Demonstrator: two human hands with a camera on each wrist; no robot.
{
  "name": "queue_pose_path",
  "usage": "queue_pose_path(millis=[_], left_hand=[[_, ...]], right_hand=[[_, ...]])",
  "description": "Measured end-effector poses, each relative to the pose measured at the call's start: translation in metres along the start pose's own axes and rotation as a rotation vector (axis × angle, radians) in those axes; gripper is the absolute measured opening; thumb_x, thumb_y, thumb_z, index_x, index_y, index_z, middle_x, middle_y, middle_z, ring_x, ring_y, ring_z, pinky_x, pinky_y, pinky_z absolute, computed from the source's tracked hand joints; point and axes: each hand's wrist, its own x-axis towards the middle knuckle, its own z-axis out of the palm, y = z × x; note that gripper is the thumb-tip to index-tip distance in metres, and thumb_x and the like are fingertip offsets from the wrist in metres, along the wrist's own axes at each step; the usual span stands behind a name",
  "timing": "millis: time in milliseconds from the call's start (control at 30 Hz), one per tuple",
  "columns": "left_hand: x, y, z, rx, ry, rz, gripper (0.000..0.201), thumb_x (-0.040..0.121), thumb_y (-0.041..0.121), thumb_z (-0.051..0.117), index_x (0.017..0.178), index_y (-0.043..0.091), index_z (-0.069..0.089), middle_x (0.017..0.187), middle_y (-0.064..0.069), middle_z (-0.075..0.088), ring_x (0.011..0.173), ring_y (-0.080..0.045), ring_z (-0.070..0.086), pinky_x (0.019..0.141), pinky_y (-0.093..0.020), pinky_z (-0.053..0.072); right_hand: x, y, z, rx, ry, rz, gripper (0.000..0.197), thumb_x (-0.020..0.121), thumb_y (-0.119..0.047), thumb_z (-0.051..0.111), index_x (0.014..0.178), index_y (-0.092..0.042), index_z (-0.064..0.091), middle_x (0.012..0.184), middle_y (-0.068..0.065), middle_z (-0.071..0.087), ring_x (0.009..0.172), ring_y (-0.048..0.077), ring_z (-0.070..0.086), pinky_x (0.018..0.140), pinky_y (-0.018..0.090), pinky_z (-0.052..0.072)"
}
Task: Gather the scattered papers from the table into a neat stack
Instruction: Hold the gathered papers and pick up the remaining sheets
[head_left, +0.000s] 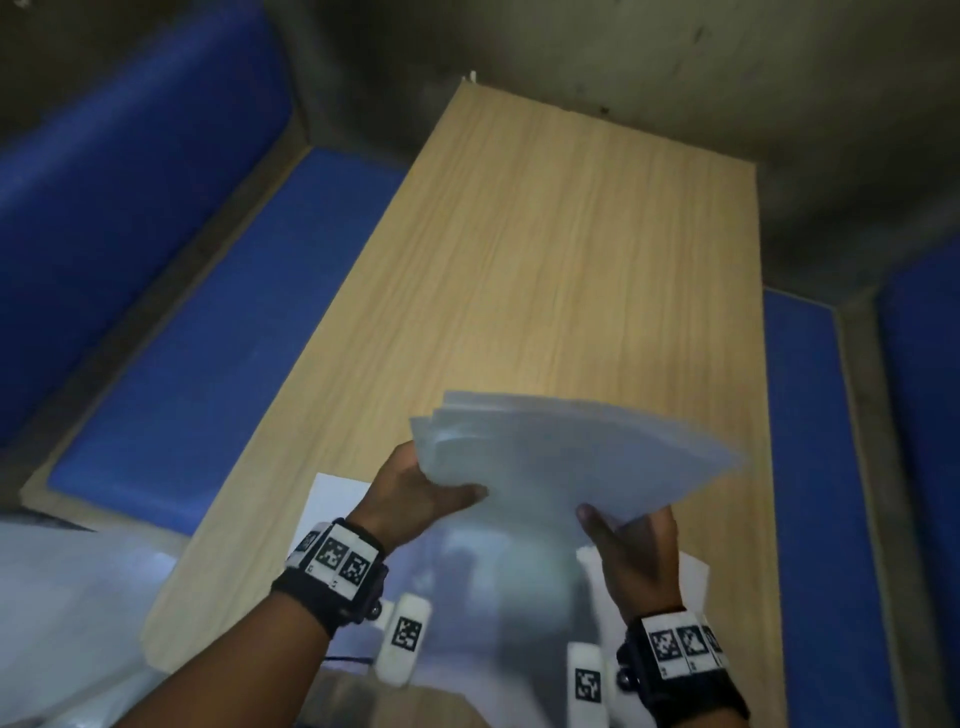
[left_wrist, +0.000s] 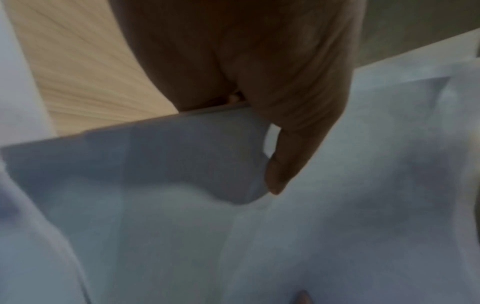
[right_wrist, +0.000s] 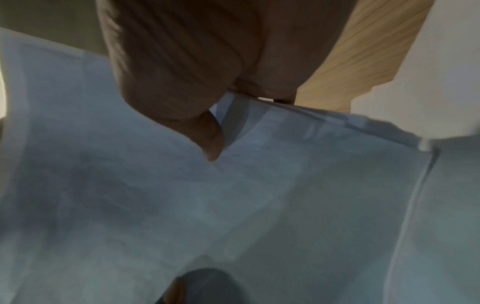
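A bundle of white papers is held up above the near part of the wooden table, its sheets fanned and uneven at the far edges. My left hand grips its left side, thumb on top. My right hand grips its right near corner, thumb on top too. In the left wrist view the thumb presses on the papers. In the right wrist view the thumb presses on the sheets. Two more sheets lie on the table, one under my left wrist and one under my right hand.
Blue padded benches flank the table, one on the left and one on the right. A dark wall stands behind the far end. The far half of the wooden top shows bare wood.
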Motion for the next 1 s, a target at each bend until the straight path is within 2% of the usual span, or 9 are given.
queue_pose_path(millis=[67, 133, 233, 333, 467, 567, 767, 900, 1000], left_hand=[[0.002, -0.005, 0.002, 0.011, -0.005, 0.001, 0.045, 0.072, 0.007, 0.09, 0.113, 0.012, 0.073, 0.109, -0.01, 0.078, 0.104, -0.027, 0.074, 0.092, -0.05, 0.059], [0.002, -0.007, 0.005, 0.004, 0.003, 0.014, 0.043, 0.071, 0.006, 0.09, 0.111, 0.011, 0.075, 0.108, -0.01, 0.079, 0.104, -0.027, 0.074, 0.094, -0.049, 0.058], [-0.001, -0.002, 0.011, 0.048, 0.021, 0.098, 0.031, 0.074, 0.006, 0.088, 0.101, 0.019, 0.078, 0.1, 0.006, 0.081, 0.093, -0.011, 0.075, 0.083, -0.029, 0.06], [-0.002, -0.001, 0.012, 0.091, 0.023, 0.142, 0.029, 0.076, 0.003, 0.085, 0.093, 0.025, 0.076, 0.089, 0.019, 0.079, 0.083, 0.001, 0.073, 0.07, -0.012, 0.053], [0.003, -0.021, 0.012, 0.031, 0.045, 0.049, 0.038, 0.073, 0.005, 0.089, 0.103, 0.023, 0.075, 0.099, 0.007, 0.08, 0.093, -0.011, 0.075, 0.077, -0.022, 0.056], [0.009, -0.03, 0.015, 0.076, 0.058, -0.01, 0.032, 0.073, 0.012, 0.089, 0.095, 0.028, 0.073, 0.092, 0.015, 0.08, 0.087, -0.011, 0.074, 0.075, -0.024, 0.057], [0.008, -0.015, -0.003, 0.063, 0.257, 0.013, 0.019, 0.073, 0.014, 0.089, 0.082, 0.021, 0.074, 0.07, 0.025, 0.075, 0.063, 0.007, 0.068, 0.061, -0.013, 0.052], [0.004, -0.009, -0.052, 0.05, 0.471, 0.058, 0.03, 0.067, 0.023, 0.093, 0.091, 0.014, 0.078, 0.092, 0.005, 0.081, 0.085, -0.009, 0.076, 0.076, -0.032, 0.058], [-0.006, -0.005, -0.083, 0.083, 0.562, 0.104, 0.036, 0.074, 0.028, 0.088, 0.103, 0.011, 0.074, 0.101, 0.001, 0.077, 0.087, -0.01, 0.073, 0.076, -0.024, 0.058]], right_hand=[[0.001, 0.008, 0.002, -0.005, 0.029, 0.023, 0.064, 0.075, 0.019, 0.072, 0.124, -0.016, 0.054, 0.119, 0.006, 0.07, 0.112, 0.023, 0.065, 0.097, 0.039, 0.052], [0.002, 0.012, 0.005, -0.021, 0.036, 0.006, 0.058, 0.075, 0.016, 0.074, 0.118, -0.019, 0.056, 0.115, 0.007, 0.069, 0.111, 0.025, 0.066, 0.093, 0.036, 0.055], [-0.001, 0.01, 0.007, 0.05, 0.071, -0.01, 0.043, 0.081, 0.015, 0.069, 0.116, -0.006, 0.059, 0.111, 0.01, 0.071, 0.108, 0.026, 0.068, 0.086, 0.026, 0.058], [-0.006, 0.01, 0.006, 0.078, 0.093, -0.021, 0.035, 0.083, 0.013, 0.068, 0.109, -0.009, 0.06, 0.107, 0.011, 0.072, 0.105, 0.024, 0.069, 0.089, 0.031, 0.058], [-0.006, 0.028, 0.011, 0.092, 0.079, 0.084, 0.051, 0.085, 0.015, 0.064, 0.127, -0.011, 0.052, 0.12, 0.012, 0.067, 0.115, 0.024, 0.064, 0.092, 0.023, 0.054], [-0.002, 0.034, 0.014, 0.034, 0.068, 0.109, 0.049, 0.088, 0.011, 0.062, 0.125, -0.019, 0.053, 0.119, 0.007, 0.067, 0.112, 0.016, 0.062, 0.096, 0.03, 0.052], [0.008, 0.035, -0.007, -0.395, -0.064, 0.059, 0.047, 0.085, -0.005, 0.071, 0.125, -0.02, 0.05, 0.116, -0.003, 0.061, 0.107, 0.013, 0.059, 0.092, 0.033, 0.051], [0.009, 0.071, -0.027, -0.848, -0.112, 0.344, 0.081, 0.072, -0.043, 0.08, 0.14, -0.021, 0.042, 0.139, 0.007, 0.048, 0.13, 0.029, 0.045, 0.105, 0.046, 0.042], [0.002, 0.086, -0.018, -1.2, -0.203, 0.374, 0.093, 0.064, -0.062, 0.076, 0.139, -0.021, 0.038, 0.139, 0.007, 0.043, 0.129, 0.031, 0.041, 0.097, 0.048, 0.044]])
